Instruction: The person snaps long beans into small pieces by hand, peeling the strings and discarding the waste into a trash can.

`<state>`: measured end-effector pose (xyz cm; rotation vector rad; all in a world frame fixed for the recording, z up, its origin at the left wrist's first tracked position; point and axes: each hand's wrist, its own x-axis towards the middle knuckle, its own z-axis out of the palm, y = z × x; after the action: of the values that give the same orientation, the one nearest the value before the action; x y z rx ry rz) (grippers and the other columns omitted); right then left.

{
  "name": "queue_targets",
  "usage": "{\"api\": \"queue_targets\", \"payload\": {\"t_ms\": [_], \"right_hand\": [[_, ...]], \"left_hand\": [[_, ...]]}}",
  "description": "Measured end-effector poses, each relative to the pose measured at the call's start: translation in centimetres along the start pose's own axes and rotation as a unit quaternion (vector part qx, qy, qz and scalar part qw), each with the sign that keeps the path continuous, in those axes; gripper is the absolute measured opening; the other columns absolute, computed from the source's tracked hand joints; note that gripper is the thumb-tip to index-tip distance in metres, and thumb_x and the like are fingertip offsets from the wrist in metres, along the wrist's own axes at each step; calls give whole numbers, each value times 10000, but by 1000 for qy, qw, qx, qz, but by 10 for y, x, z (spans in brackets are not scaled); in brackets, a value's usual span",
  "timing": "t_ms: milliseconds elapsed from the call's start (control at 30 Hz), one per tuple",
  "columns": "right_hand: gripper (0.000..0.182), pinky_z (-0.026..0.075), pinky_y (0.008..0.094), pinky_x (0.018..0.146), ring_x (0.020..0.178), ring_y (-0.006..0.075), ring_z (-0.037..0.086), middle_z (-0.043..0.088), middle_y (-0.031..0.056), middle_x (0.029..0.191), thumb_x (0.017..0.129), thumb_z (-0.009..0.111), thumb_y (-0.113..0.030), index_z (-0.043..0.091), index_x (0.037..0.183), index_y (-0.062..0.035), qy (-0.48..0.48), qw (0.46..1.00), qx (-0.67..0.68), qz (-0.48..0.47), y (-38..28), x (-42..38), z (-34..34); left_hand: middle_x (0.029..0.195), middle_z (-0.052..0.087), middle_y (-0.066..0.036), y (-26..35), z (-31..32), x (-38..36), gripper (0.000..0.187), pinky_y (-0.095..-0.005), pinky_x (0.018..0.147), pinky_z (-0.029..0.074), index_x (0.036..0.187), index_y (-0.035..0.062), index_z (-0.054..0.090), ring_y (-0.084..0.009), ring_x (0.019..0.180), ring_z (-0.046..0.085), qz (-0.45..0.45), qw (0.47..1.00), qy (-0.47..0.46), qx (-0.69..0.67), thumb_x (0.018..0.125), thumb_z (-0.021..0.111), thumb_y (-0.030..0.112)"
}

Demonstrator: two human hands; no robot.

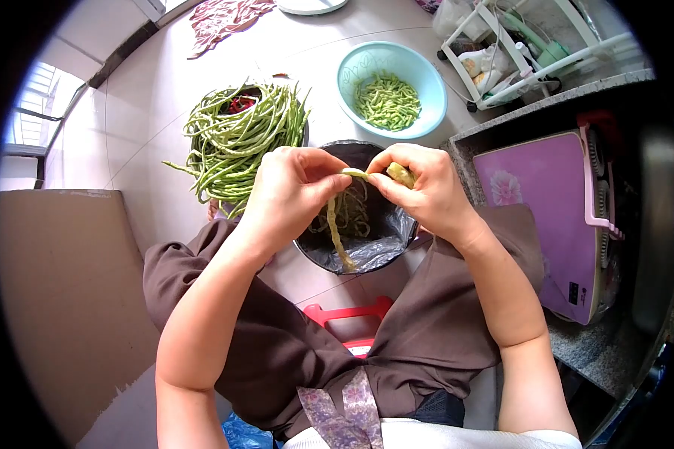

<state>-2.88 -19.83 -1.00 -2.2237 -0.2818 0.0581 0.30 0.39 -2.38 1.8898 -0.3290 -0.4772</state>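
Long bean (pixel 356 173) sits mid-frame, its short pale-green visible length bridging your two grips, above the bin. Left grip (pixel 296 183): thumb and forefinger pinched on the left end of that length. Right grip (pixel 425 183): thumb and forefinger pinched on its other end, and the same grip has yellow-green bean pieces (pixel 401 175) tucked against the palm. Both grips clenched on bean, close together, fingertips just apart.

Yellowish bean strand (pixel 338 233) dangles under your left grip, in front of the bin opening; can't tell where its top end is held.

Black-lined bin (pixel 388 253) stands between your knees, center frame, with a tangle of bean scraps (pixel 354 213) inside; partly hidden by your hands.

Upper left of center: heap of whole long beans (pixel 251 142), draped over a dark container, ends spilling past its edge. Something red (pixel 241 102) shows through the top of the heap; can't identify it.

Upper center-right: turquoise basin (pixel 436 90) on the tiled floor (pixel 146 97), cut bean segments (pixel 387 103) piled inside. White rack (pixel 464 71) at upper right; purple floral panel (pixel 532 239) upright at right.
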Motion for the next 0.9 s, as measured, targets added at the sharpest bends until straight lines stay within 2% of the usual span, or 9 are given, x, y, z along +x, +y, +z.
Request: {"api": "queue_targets", "payload": {"t_ms": [167, 233, 333, 467, 533, 567, 667, 800, 900], "right_hand": [[122, 483, 346, 591, 677, 290, 622, 622, 101, 732, 754, 651, -178, 635, 807, -68, 44, 997, -41, -48, -6, 0, 7], [109, 478, 347, 579, 663, 287, 614, 609, 94, 712, 742, 653, -164, 624, 784, -68, 61, 993, -76, -67, -7, 0, 10], [95, 464, 359, 548, 615, 277, 591, 563, 84, 663, 714, 645, -135, 579, 726, -68, 91, 977, -148, -125, -8, 0, 13], [95, 439, 328, 527, 580, 225, 576, 528, 80, 636, 707, 638, -97, 556, 715, -48, 126, 976, -115, -133, -10, -1, 13], [84, 410, 266, 523, 573, 122, 537, 532, 34, 631, 754, 645, -98, 585, 753, -38, 131, 984, 122, 22, -9, 0, 11], [88, 389, 208, 540, 598, 48, 479, 534, -10, 652, 812, 644, -117, 608, 806, -36, 135, 952, 265, 71, -9, 1, 10], [114, 323, 182, 467, 536, 32, 429, 524, -33, 648, 882, 591, -132, 620, 931, -33, 126, 800, 578, 106, 9, 9, -4], [143, 298, 184, 421, 543, 44, 441, 571, 15, 743, 896, 576, -152, 582, 986, -42, 169, 687, 690, 156, 19, 16, -10], [140, 337, 183, 448, 568, 47, 461, 579, 27, 768, 902, 561, -160, 566, 982, -46, 77, 781, 585, 204, 4, 9, -4]], "left_hand": [[677, 661, -102, 1, 3, -1, 158, -251, 582, 481, 876, -22, 680, -119, 585, 605, -24, 999, 3, -43, 770, 686, 95], [707, 645, -25, 6, 6, -3, 135, -195, 591, 445, 922, -14, 678, -28, 648, 541, -22, 1000, 10, -16, 800, 676, 45], [728, 647, -66, 7, 16, -3, 123, -246, 556, 503, 893, 33, 692, -124, 601, 590, 198, 961, 93, 170, 772, 678, 39], [705, 627, -37, 9, 21, -3, 59, -321, 593, 487, 785, 89, 682, -231, 676, 592, 230, 942, 162, 183, 729, 681, 108], [706, 630, -41, 15, 20, -5, 69, -314, 587, 480, 790, 84, 682, -233, 657, 586, 230, 944, 163, 172, 722, 690, 82], [705, 633, -47, 18, 21, -5, 82, -313, 584, 476, 798, 80, 686, -236, 651, 584, 219, 952, 162, 140, 718, 696, 68], [696, 642, -70, 16, 20, -7, 132, -293, 577, 466, 850, 62, 703, -211, 629, 590, 206, 959, 166, 104, 724, 702, 22], [866, 689, -54, 13, 17, -8, 120, -192, 724, 482, 947, -29, 681, -83, 797, 630, 43, 990, 88, -100, 856, 626, 25], [877, 691, -74, 10, 16, -7, 181, -197, 731, 474, 1010, -35, 653, -70, 784, 620, 17, 966, 67, -249, 861, 633, 65]]}}
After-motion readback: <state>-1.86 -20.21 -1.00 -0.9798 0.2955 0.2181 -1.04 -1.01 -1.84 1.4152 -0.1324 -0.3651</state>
